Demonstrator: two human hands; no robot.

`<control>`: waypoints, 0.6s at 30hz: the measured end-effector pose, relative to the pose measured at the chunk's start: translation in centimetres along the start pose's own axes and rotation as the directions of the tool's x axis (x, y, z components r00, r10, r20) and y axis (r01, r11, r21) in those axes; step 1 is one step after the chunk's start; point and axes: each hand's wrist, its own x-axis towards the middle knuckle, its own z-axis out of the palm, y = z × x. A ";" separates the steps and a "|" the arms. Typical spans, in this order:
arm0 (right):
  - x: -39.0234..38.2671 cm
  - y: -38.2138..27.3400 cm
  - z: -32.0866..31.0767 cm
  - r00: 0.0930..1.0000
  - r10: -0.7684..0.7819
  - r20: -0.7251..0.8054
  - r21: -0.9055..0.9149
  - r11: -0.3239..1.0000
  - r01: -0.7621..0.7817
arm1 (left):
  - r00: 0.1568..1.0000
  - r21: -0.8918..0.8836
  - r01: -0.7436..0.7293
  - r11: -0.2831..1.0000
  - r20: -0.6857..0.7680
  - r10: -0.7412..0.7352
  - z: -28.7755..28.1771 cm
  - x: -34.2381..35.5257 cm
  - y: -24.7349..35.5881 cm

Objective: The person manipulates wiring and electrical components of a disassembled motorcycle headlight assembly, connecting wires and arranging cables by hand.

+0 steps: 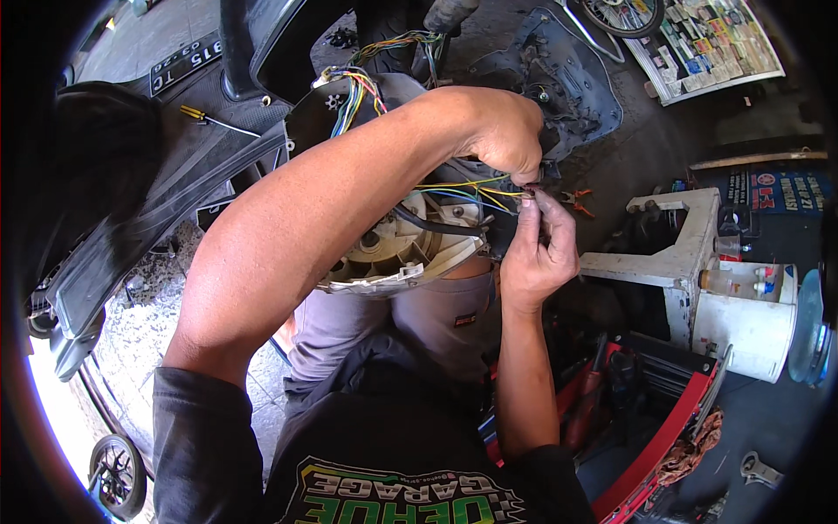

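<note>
In front of me my left hand (511, 140) and my right hand (543, 249) meet, with fingertips pinched together on the ends of thin wires (476, 188). These yellow, blue and whitish wires run leftward, beneath my left forearm. My left hand is curled, its back toward me, hiding most of its fingertips. Thumb and fingers of my right hand close on the wires from below. The exact joint between the hands is too small to make out. Over my lap lies a pale plastic housing (384, 266) with a black cable (436, 225) across it.
More coloured wires (356, 100) emerge from a scooter body (218, 166) at left, where a yellow-handled screwdriver (218, 120) lies. Orange-handled pliers (578, 203) lie beyond my right hand. To the right stand a white stool (690, 236), white bucket (742, 336) and red toolbox (655, 458).
</note>
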 end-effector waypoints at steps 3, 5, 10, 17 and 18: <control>0.2 0.2 0.0 1.000 -0.001 0.017 -0.014 1.000 0.001 | 1.000 -0.007 -0.003 1.000 -0.015 0.003 0.1 0.1 0.0; 0.4 0.3 0.0 1.000 0.005 0.025 -0.027 1.000 -0.004 | 1.000 -0.014 -0.005 1.000 -0.026 0.004 0.1 -0.1 0.1; 0.9 -0.3 0.2 1.000 0.020 0.022 -0.058 0.998 -0.019 | 1.000 -0.048 -0.022 0.999 -0.021 0.021 0.2 0.2 -0.1; 0.7 0.3 0.7 0.999 0.031 -0.023 -0.081 0.996 -0.033 | 0.999 -0.081 -0.011 0.997 -0.031 0.009 -0.1 0.3 0.1; 0.8 0.0 0.7 0.997 0.068 -0.023 -0.064 0.996 -0.069 | 1.000 -0.108 -0.001 0.994 -0.020 -0.001 -0.1 0.3 0.0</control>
